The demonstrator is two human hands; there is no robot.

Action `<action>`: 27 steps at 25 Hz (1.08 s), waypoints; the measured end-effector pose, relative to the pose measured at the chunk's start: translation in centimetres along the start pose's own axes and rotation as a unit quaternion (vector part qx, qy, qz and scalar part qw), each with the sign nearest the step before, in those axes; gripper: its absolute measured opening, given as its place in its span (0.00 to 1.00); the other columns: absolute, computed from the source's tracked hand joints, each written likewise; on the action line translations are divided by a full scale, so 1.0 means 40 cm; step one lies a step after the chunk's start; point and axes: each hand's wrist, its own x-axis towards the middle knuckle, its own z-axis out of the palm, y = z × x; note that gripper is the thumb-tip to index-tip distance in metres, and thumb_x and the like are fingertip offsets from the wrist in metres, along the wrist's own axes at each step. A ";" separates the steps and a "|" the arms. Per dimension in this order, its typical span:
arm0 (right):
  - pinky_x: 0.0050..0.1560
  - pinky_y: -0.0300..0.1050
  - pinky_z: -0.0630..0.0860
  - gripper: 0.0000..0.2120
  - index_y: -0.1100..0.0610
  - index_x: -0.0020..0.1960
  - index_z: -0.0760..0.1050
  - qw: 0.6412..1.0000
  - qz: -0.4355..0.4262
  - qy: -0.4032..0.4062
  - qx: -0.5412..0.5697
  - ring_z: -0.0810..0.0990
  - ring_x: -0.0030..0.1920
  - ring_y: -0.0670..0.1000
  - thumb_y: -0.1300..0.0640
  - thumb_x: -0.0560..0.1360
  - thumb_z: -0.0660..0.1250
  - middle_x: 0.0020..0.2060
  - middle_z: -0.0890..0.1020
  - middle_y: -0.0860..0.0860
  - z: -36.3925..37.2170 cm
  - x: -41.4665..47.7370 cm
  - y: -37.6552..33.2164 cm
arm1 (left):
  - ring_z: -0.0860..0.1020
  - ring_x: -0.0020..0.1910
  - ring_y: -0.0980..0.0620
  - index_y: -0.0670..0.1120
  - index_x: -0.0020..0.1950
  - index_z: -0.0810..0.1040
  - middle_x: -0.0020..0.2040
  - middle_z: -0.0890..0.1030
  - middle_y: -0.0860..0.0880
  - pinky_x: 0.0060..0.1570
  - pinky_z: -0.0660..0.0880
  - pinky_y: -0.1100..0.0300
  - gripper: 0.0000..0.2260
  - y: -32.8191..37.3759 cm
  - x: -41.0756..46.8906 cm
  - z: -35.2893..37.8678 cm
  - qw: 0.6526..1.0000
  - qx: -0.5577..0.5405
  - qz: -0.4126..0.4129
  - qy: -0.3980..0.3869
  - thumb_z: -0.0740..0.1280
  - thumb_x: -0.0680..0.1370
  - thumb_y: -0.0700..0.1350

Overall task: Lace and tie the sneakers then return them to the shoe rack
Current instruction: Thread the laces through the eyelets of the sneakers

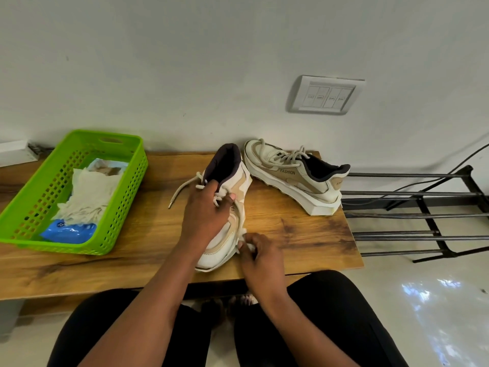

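Note:
Two white and beige sneakers lie on a wooden table (304, 234). The near sneaker (227, 229) lies with its toe toward me and its dark heel opening away. My left hand (205, 210) rests over its middle and grips the laces there. One loose lace end (182, 190) trails off to the left. My right hand (258, 250) pinches the other lace end beside the shoe's right edge. The second sneaker (293, 176), laced and marked FASHION, leans tilted near the wall. The black metal shoe rack (418, 215) stands to the right of the table.
A green plastic basket (121, 202) with white cloths and a blue packet stands at the table's left. A switch plate (325, 95) is on the wall above. A black cable (428, 181) hangs over the rack. My knees are under the table's front edge.

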 end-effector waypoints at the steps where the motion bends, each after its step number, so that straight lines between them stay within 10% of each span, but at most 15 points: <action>1: 0.49 0.34 0.77 0.07 0.54 0.54 0.83 1.000 -0.010 0.004 -0.004 0.82 0.48 0.40 0.58 0.78 0.70 0.47 0.85 0.44 -0.003 -0.011 0.003 | 0.74 0.56 0.45 0.49 0.53 0.72 0.58 0.72 0.45 0.47 0.69 0.57 0.12 0.003 0.003 0.001 1.000 -0.008 -0.006 0.004 0.67 0.77 0.56; 9: 0.47 0.31 0.77 0.09 0.56 0.57 0.84 0.993 0.004 0.105 0.043 0.81 0.46 0.42 0.59 0.78 0.69 0.50 0.85 0.50 0.017 0.113 -0.013 | 0.74 0.56 0.44 0.51 0.52 0.71 0.60 0.71 0.42 0.49 0.71 0.55 0.09 -0.004 0.003 -0.003 0.998 -0.054 -0.036 -0.021 0.67 0.78 0.52; 27: 0.44 0.33 0.79 0.06 0.54 0.52 0.84 0.993 0.062 -0.026 0.093 0.84 0.44 0.41 0.59 0.78 0.69 0.43 0.87 0.44 -0.039 0.045 -0.016 | 0.72 0.63 0.40 0.48 0.54 0.74 0.71 0.64 0.39 0.52 0.68 0.58 0.07 0.019 -0.009 0.024 0.985 -0.078 -0.113 0.109 0.68 0.78 0.48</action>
